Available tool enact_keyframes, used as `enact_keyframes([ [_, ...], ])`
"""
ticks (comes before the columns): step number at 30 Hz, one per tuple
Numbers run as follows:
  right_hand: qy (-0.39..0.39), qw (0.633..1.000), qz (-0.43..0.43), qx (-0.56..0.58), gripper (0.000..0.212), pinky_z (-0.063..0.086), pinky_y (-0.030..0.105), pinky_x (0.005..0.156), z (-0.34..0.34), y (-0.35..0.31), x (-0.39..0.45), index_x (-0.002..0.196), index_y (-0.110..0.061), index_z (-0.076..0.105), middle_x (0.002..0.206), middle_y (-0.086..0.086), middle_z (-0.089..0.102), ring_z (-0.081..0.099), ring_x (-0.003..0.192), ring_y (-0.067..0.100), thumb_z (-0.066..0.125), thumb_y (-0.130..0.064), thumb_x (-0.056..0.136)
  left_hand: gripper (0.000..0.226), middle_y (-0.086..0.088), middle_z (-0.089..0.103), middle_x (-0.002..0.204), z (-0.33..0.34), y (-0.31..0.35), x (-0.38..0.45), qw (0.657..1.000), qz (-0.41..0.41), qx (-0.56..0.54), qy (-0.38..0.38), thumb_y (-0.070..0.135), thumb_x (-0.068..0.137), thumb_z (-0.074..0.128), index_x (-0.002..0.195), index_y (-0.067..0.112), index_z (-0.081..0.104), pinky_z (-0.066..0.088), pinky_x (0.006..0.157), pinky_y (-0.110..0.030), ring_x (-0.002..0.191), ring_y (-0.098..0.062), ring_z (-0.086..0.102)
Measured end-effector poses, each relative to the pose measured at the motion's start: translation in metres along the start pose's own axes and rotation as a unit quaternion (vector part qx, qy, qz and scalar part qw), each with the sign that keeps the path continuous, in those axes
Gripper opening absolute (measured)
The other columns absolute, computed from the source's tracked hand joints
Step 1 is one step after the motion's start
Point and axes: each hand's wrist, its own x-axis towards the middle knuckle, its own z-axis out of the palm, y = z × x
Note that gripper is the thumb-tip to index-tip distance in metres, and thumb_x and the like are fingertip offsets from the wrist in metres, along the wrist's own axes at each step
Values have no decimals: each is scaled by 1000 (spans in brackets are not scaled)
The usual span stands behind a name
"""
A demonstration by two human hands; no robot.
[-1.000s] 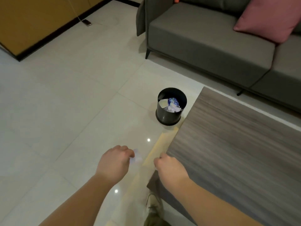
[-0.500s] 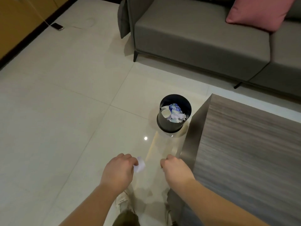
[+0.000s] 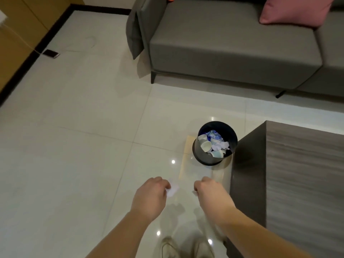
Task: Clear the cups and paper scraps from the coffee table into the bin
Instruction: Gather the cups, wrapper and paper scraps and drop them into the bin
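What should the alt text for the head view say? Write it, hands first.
Over a pale tiled floor, the left hand pinches a white paper scrap and the right hand grips another small scrap. Ahead, a black bin holding cups and crumpled paper stands beside a wood-grain coffee table, with a grey sofa and pink cushion beyond.

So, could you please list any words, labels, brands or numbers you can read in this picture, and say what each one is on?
None can be read.
Blue print on the crumpled paper in the bin: too blurred to tell whether it is text.
The paper scrap in the left hand: no text shows.
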Motion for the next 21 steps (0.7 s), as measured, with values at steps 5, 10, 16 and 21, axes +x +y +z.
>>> enact_keyframes([
  [5, -29, 996, 54, 61, 18, 43, 27, 72, -19, 46, 30, 107, -18, 54, 93, -1, 42, 45, 76, 15, 58, -11, 90, 30, 17, 60, 109, -5, 29, 69, 998, 44, 3, -40, 21, 95, 43, 114, 33, 63, 45, 83, -20, 104, -5, 53],
  [10, -31, 991, 86, 103, 10, 39, 21, 69, -38, 103, 69, 102, -24, 54, 94, -6, 44, 45, 70, 4, 57, -21, 93, 30, 12, 61, 110, -11, 79, 143, 994, 72, -12, -75, 21, 93, 46, 115, 30, 64, 45, 88, -22, 104, -8, 53],
  [16, -38, 979, 112, 163, 27, 46, 22, 78, -63, 144, 127, 118, -23, 55, 114, -3, 51, 56, 88, 11, 56, -16, 92, 25, 6, 62, 108, -11, 116, 227, 993, 36, -38, -105, 23, 93, 51, 113, 25, 66, 36, 83, -12, 98, -10, 57],
  [21, 0, 961, 167, 222, 30, 55, 26, 79, -65, 169, 167, 121, -22, 52, 120, -2, 49, 62, 88, 10, 57, -14, 93, 23, 4, 63, 109, 13, 136, 282, 990, 10, -47, -135, 23, 93, 55, 114, 23, 66, 40, 81, -15, 97, -11, 58],
])
